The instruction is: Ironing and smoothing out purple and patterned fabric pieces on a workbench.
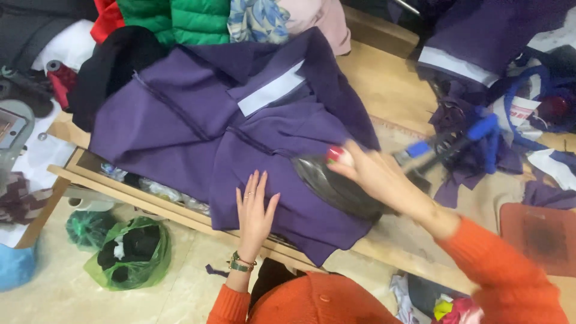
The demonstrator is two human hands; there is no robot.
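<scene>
Hands at work on a purple garment [198, 120] spread across a wooden table [390, 84], seen from above. The left hand [255, 207] lies flat on the cloth near the table's front edge, fingers straight and slightly apart, a ring on one finger and a bracelet [240, 263] at the wrist. The right hand [372, 174], blurred, is closed around the handle of a dark iron [336, 186] that rests on the garment just beside the left hand (the thumb with its red nail lies on top). Both sleeves are orange. A white strip [271, 89] shows under the garment's collar. Behind the garment lie a green quilted jacket [192, 21] and a black cloth [114, 60]. On the right side of the table sit purple scraps [462, 156] and a blue cord [516, 102], well apart from the hands. On the floor below, near the table's edge, stands a green plastic bag [129, 252].
</scene>
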